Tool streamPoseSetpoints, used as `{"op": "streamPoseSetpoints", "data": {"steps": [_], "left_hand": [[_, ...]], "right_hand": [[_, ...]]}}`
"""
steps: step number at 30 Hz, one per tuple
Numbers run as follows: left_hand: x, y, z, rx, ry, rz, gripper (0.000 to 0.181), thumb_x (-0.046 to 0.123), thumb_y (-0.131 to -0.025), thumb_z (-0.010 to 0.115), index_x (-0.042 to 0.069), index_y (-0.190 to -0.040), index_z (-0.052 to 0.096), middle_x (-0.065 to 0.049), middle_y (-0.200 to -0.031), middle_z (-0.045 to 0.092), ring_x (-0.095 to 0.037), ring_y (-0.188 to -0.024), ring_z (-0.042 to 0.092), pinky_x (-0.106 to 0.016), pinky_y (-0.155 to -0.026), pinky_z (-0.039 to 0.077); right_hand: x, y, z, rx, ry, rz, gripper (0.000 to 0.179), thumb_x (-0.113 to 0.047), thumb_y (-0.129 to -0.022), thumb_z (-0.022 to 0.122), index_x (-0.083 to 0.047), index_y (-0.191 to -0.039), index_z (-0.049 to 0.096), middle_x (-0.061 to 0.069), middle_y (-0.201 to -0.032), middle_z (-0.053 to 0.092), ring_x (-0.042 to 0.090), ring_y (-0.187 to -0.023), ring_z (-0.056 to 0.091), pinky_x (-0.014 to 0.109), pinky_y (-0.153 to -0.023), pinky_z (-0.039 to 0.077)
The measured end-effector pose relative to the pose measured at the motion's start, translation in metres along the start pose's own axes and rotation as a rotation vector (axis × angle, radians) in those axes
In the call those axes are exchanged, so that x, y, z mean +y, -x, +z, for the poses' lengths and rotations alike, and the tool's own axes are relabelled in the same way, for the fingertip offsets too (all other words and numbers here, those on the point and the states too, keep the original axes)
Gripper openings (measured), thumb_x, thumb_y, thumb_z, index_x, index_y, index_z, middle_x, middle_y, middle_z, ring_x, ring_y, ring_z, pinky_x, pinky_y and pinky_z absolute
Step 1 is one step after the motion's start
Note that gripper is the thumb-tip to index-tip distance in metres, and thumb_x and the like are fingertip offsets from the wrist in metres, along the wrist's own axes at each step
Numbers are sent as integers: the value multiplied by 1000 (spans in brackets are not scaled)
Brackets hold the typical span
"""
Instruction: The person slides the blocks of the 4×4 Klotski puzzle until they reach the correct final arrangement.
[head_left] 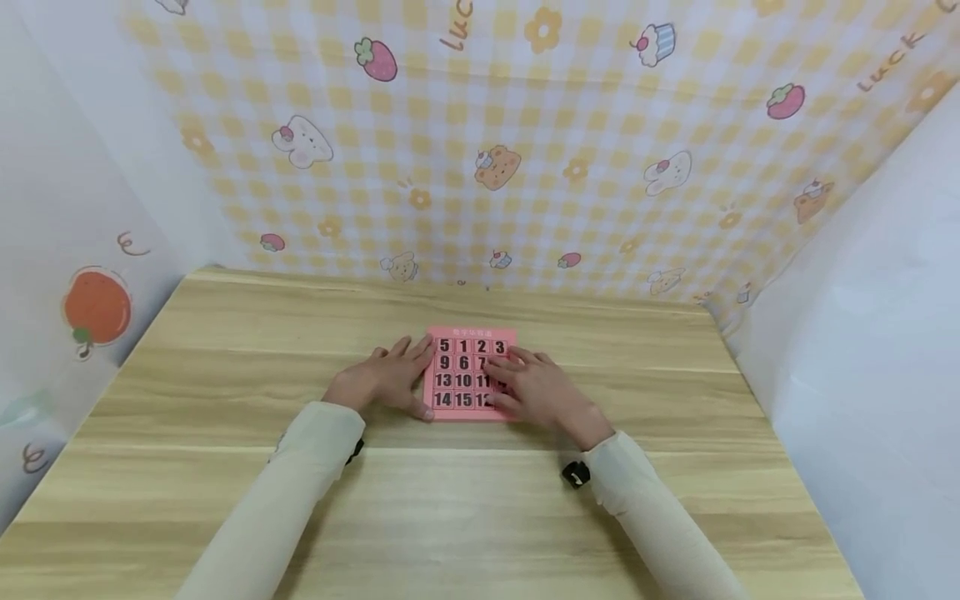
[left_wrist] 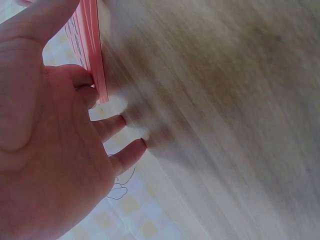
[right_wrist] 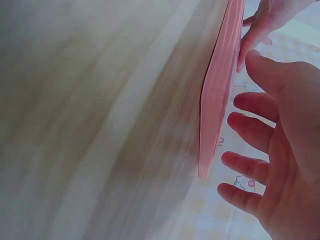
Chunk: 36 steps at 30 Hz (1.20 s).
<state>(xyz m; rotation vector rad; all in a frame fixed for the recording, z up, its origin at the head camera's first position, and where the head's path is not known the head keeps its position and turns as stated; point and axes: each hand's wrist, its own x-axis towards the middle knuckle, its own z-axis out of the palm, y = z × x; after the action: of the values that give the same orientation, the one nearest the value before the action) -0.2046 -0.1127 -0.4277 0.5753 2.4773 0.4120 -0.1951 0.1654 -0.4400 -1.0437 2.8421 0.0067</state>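
From where I stand, the pink board [head_left: 472, 416] lies flat on the table [head_left: 660, 400], towards its twelve o'clock side. The left hand [head_left: 390, 375] braces it from nine o'clock, grip unclenched, thumb at the seven o'clock corner and fingers along the edge. The right hand [head_left: 543, 392] reaches in from four o'clock, grip loose and spread over the number tiles [head_left: 462, 382], pinching nothing that I can see. I judge the sliding of tiles to be partway: 1, 2, 3 run together across the top, yet a 5 sits ahead of them, and the lower rows are only partly in sequence, so some ordering seems left. Fingers hide part of the last column. The tiles are square with bold black numerals; the board looks smooth, thin-sided and layered, against streaky, pale wood grain.
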Motion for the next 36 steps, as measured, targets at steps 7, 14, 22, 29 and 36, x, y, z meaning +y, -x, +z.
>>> {"op": "streamPoseSetpoints", "data": {"steps": [7,14,22,29,36], "left_hand": [[2,-1,2,9,-8,14,114,55,-81,74,11,-160,4,-5,-167,-7,-37,-153,-7,-60,-122,4],[6,-2,1,6,-17,19,115,55,-81,74,10,-160,4,-6,-167,-7,-37,-153,-7,-60,-122,3],[2,0,1,0,-6,6,115,55,-81,74,10,-160,5,-5,-167,-8,-36,-153,-8,-59,-122,2],[0,0,1,4,-13,21,115,55,-81,74,8,-159,4,-7,-167,-8,-38,-152,-7,-60,-122,3],[0,0,0,12,-26,34,116,55,-80,75,8,-160,5,-8,-167,-6,-39,-152,-6,-60,-122,4]], "right_hand": [[3,15,-3,30,6,-16,56,-53,-101,46,-21,-147,50,-1,-151,48,34,-144,37,56,-115,33],[5,30,-6,49,47,-60,48,-50,-101,47,-23,-138,61,0,-144,57,34,-139,44,57,-112,37],[2,33,-5,66,79,-67,45,-49,-100,50,-23,-134,64,-1,-142,59,34,-135,50,57,-110,40],[2,31,-3,57,69,-57,45,-48,-101,49,-22,-135,64,-1,-143,58,35,-136,49,57,-110,40],[2,31,-3,44,55,-43,45,-48,-102,48,-21,-135,63,-1,-144,57,35,-136,48,58,-110,39]]}}
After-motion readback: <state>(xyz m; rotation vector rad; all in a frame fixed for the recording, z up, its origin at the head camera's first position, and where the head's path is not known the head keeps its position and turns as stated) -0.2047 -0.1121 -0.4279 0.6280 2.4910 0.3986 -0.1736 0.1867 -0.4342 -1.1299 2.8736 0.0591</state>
